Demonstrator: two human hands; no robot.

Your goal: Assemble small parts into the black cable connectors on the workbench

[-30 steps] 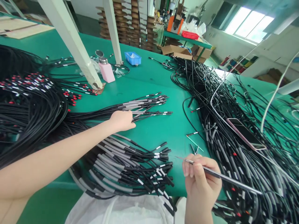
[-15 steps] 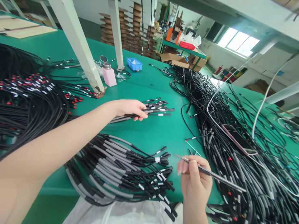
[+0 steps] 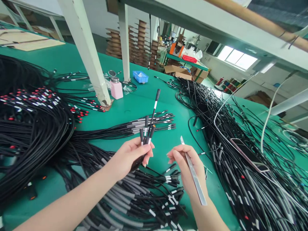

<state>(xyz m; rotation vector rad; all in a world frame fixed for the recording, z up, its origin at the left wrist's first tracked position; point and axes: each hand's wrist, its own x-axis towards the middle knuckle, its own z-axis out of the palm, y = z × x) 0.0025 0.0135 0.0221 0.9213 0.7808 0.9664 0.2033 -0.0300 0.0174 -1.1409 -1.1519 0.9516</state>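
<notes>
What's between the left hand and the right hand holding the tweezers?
Head view: bare green table between left hand, gripping cable ends, and right hand, gripping tweezers; tips of near cable bundle poke in lower down.

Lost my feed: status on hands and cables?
Left hand grips few black cable ends. Right hand holds metal tweezers. Grey-sleeved cable bundle lies beneath.

A pink bottle (image 3: 116,89) stands near a white post (image 3: 88,54) at upper centre, a blue bin (image 3: 140,77) just right of it, and a phone (image 3: 249,155) at right.
</notes>
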